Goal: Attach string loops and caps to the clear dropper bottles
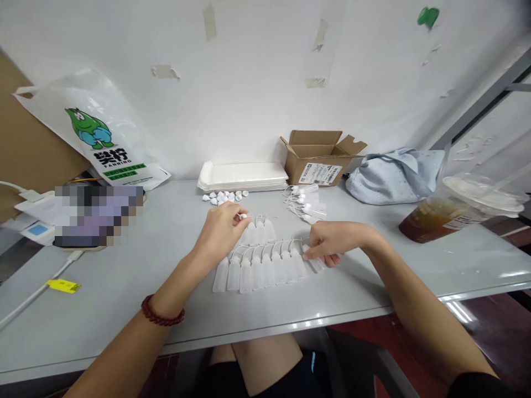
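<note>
My left hand (222, 226) pinches a small white cap (243, 217) between thumb and fingers, above the tops of a short row of translucent plastic bottles (260, 232). In front of it lies a longer row of small squeeze bottles (259, 273) with thin white cords at their necks. At the right end of that row, my right hand (329, 240) is closed on one translucent bottle (317, 265), its fingers hiding the upper part. A loose pile of white caps (224, 197) sits behind my left hand. More corded bottles (309, 202) lie in a bunch farther back.
Along the wall stand a stack of white trays (244, 176), an open cardboard box (317, 160) and a light blue cloth bag (394, 177). A drink cup (435, 215) is at right. A phone (97, 215), cable (33, 304) and plastic bag (95, 132) are at left.
</note>
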`<state>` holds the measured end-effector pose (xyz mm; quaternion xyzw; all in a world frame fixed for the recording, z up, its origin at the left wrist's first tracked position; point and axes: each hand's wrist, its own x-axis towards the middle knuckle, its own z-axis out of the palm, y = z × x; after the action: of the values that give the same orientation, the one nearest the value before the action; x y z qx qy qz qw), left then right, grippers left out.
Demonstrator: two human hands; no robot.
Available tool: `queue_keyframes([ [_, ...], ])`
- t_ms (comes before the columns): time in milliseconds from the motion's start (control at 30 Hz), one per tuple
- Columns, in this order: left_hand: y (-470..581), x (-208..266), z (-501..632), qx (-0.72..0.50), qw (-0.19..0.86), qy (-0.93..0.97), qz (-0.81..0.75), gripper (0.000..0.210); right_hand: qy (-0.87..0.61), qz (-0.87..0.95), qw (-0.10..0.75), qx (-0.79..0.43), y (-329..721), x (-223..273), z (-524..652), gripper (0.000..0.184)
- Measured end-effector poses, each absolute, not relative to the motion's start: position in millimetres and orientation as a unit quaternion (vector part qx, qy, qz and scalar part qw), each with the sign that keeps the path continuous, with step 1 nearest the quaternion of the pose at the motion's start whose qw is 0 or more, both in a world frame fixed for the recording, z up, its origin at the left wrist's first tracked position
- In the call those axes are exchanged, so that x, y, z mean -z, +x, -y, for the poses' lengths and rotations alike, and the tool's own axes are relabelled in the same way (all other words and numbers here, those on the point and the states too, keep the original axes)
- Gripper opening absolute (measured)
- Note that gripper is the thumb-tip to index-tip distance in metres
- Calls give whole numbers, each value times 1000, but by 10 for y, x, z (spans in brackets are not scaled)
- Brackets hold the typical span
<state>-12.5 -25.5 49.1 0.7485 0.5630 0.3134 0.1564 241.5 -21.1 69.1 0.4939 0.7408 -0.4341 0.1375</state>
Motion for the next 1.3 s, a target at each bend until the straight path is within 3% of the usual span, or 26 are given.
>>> queue_keyframes([
  [133,-34,-446,293,-329,229,737,-544,17,489,-756,101,424,2484,-700,156,38],
  [367,54,-472,350,-334,442,666,-499,26,450,-789,-198,369,2418,-741,170,31],
  [500,62,-499,370,-360,524,626,-451,30,425,-758,-284,405,2223,-644,253,27],
  [733,67,-563,409,-415,530,624,-395,21,420,-733,-331,420,2057,-510,334,32],
  [1000,94,-614,464,-456,470,629,-420,21,457,-722,-382,351,2057,-466,323,41],
  [1300,152,-586,518,-500,362,664,-423,17,422,-805,-389,147,2068,-332,250,31],
])
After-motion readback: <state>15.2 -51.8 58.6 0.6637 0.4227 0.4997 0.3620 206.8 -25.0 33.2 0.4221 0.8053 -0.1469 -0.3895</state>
